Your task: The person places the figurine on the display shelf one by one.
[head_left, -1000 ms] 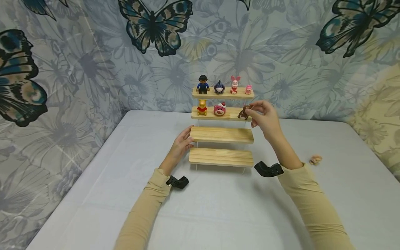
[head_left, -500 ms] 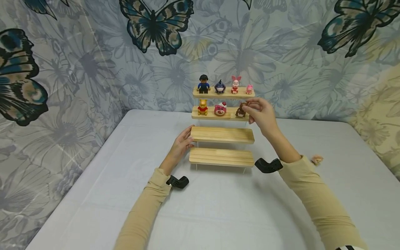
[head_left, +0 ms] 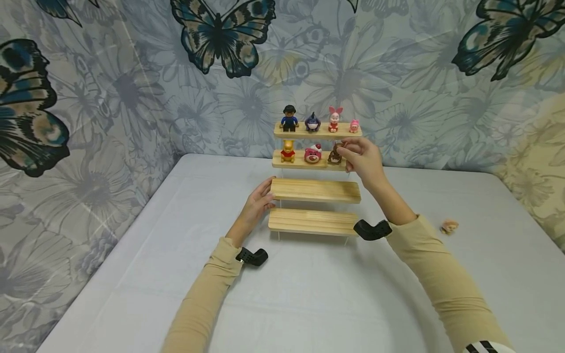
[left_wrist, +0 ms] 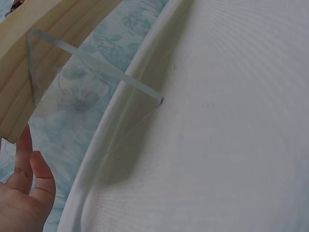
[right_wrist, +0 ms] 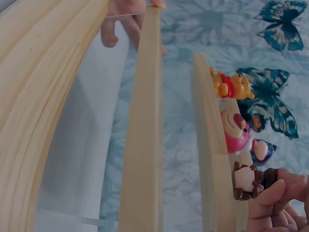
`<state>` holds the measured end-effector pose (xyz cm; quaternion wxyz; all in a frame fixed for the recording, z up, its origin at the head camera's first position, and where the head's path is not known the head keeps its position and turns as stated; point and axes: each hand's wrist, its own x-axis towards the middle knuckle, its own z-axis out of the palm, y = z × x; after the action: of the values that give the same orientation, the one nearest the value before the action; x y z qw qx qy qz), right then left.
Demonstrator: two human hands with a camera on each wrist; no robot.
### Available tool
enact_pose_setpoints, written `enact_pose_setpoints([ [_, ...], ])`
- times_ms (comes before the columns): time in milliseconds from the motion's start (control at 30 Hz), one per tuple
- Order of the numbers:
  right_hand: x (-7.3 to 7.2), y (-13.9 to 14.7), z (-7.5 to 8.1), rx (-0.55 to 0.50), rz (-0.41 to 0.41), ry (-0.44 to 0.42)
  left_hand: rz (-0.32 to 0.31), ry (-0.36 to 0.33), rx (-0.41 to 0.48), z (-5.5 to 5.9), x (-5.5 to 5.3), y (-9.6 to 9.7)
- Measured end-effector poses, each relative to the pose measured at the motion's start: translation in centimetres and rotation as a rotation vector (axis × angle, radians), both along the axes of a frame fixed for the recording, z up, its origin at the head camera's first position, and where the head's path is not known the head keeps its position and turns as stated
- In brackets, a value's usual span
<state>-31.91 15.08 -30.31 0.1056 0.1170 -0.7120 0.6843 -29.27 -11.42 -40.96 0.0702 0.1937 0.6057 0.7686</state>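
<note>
My right hand (head_left: 365,161) pinches a small brown animal figurine (head_left: 334,156) at the right part of the second tier from the top of a wooden display stand (head_left: 315,191). In the right wrist view the figurine (right_wrist: 245,181) shows a pale belly and stands close against the board, its head between thumb and fingers. Left of it on that tier sit a pink bear figurine (head_left: 313,154) with a white-and-red hat and a yellow bear figurine (head_left: 288,152) in red. My left hand (head_left: 255,208) touches the left end of the third tier, fingers fairly straight.
On the top tier stand a black-haired figure (head_left: 289,119), a blue-purple donkey figurine (head_left: 312,122), a pink-eared piglet (head_left: 334,120) and a small pink figurine (head_left: 354,126). A beige figurine (head_left: 449,226) lies on the white table (head_left: 309,294) at right. Butterfly-print cloth (head_left: 220,113) hangs behind.
My right hand has moved left along the second tier with the brown figurine, bringing it nearer the pink bear and more upright. The left hand stays at the stand's left end.
</note>
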Motion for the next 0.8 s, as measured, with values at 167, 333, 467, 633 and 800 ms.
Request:
enact_pose_setpoints([
  [167, -0.3, -0.1, -0.2, 0.067, -0.016, 0.027, -0.003, 0.001, -0.006, 0.0, 0.1, 0.1],
  [333, -0.5, -0.4, -0.4, 0.122, -0.019, 0.054, 0.002, 0.006, -0.004, -0.1, -0.1, 0.0],
  [467, -0.8, -0.5, -0.4, 0.094, -0.023, 0.017, -0.004, 0.002, 0.016, -0.7, -0.7, -0.1],
  [633, -0.9, -0.4, -0.3, 0.078, -0.013, -0.012, 0.009, -0.021, 0.044, -1.6, -1.4, -0.2],
  [800, -0.8, -0.4, -0.2, 0.082, -0.014, -0.024, 0.023, -0.008, 0.048, -2.0, -1.5, -0.1],
])
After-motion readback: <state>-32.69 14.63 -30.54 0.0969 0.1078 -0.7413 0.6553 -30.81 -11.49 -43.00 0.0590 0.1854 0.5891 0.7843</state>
